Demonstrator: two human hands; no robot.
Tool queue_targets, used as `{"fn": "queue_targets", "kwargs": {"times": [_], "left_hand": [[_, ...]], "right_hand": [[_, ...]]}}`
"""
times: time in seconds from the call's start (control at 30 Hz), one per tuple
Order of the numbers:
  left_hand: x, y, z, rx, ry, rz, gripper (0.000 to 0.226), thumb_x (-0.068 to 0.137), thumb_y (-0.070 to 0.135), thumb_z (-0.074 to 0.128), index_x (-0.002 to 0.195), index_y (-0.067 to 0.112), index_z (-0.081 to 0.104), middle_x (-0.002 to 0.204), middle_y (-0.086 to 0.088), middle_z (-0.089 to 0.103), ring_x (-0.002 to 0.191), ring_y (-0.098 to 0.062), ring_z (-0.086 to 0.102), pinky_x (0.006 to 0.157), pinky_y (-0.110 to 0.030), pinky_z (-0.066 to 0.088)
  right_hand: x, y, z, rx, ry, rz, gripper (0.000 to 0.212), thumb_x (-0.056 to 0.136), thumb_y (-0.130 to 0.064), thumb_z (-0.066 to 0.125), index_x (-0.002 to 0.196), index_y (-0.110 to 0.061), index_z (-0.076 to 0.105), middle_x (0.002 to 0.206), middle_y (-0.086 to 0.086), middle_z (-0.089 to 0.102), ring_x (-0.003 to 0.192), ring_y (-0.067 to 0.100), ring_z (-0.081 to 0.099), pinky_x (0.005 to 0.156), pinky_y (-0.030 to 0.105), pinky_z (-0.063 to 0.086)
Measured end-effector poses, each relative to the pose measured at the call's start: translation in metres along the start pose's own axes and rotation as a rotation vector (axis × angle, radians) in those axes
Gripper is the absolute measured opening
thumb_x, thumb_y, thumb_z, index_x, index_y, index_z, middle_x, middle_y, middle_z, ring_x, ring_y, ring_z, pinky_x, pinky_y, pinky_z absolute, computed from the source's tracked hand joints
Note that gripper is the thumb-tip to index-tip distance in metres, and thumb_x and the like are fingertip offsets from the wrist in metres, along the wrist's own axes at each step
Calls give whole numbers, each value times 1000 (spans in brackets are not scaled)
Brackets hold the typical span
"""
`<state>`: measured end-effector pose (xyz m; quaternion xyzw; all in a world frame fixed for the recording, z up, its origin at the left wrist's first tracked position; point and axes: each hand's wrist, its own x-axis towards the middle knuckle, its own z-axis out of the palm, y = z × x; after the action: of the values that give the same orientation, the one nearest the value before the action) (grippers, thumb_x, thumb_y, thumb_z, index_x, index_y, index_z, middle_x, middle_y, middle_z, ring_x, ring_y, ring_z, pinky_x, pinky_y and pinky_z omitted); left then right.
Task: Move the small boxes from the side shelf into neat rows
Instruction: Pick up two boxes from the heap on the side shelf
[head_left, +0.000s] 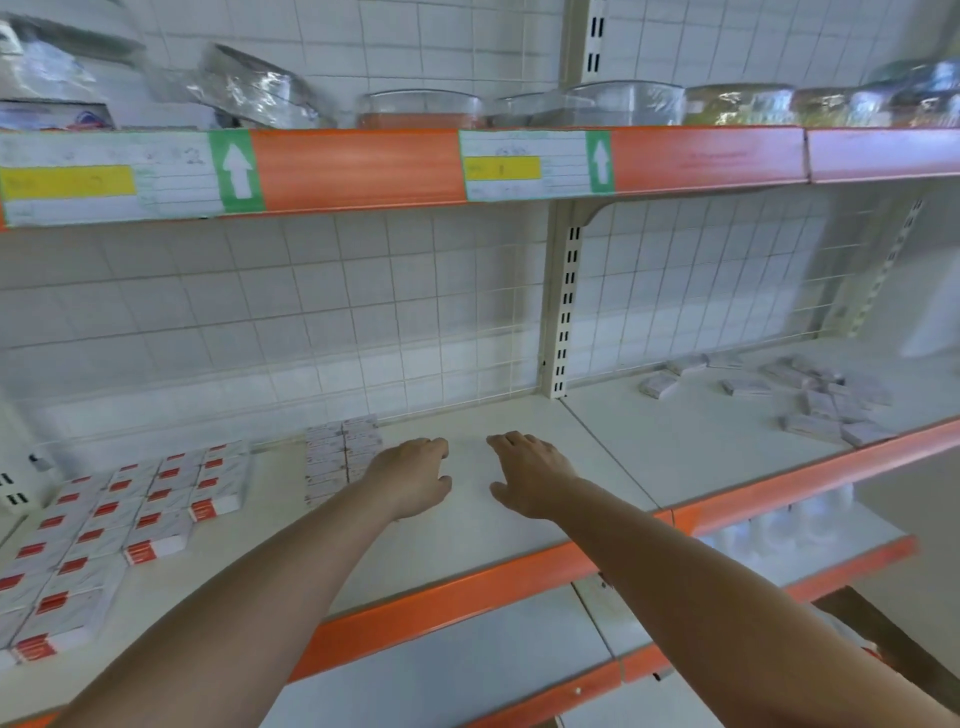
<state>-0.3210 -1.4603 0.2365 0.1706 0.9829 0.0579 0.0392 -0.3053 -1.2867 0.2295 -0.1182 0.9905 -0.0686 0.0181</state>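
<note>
Small boxes (826, 400) lie scattered at two o'clock; neat rows (340, 457) sit at ten. My left hand (415, 480) and right hand (530, 475) hover relaxed, holding nothing.

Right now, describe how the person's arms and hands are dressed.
Both forearms are bare as far as the frame shows, with no sleeves in view. The left hand and right hand wear no gloves. No watch, bracelet or ring is visible, though the picture is somewhat blurred.

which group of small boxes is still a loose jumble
The pale boxes on the right-hand shelf, scattered at odd angles. The red-striped boxes and the stack beside the left hand lie in rows.
</note>
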Motion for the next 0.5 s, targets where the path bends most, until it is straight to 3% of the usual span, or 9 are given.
{"fn": "queue_targets", "kwargs": {"times": [0.5], "left_hand": [[62, 141, 25, -61, -5, -72, 40, 96, 35, 46, 132, 18, 45, 130, -4, 53, 114, -22, 53, 91, -34, 47]], "right_hand": [[-22, 146, -24, 27, -25, -61, 63, 95, -31, 52, 149, -13, 26, 148, 9, 36, 135, 28, 35, 110, 38, 30]]}}
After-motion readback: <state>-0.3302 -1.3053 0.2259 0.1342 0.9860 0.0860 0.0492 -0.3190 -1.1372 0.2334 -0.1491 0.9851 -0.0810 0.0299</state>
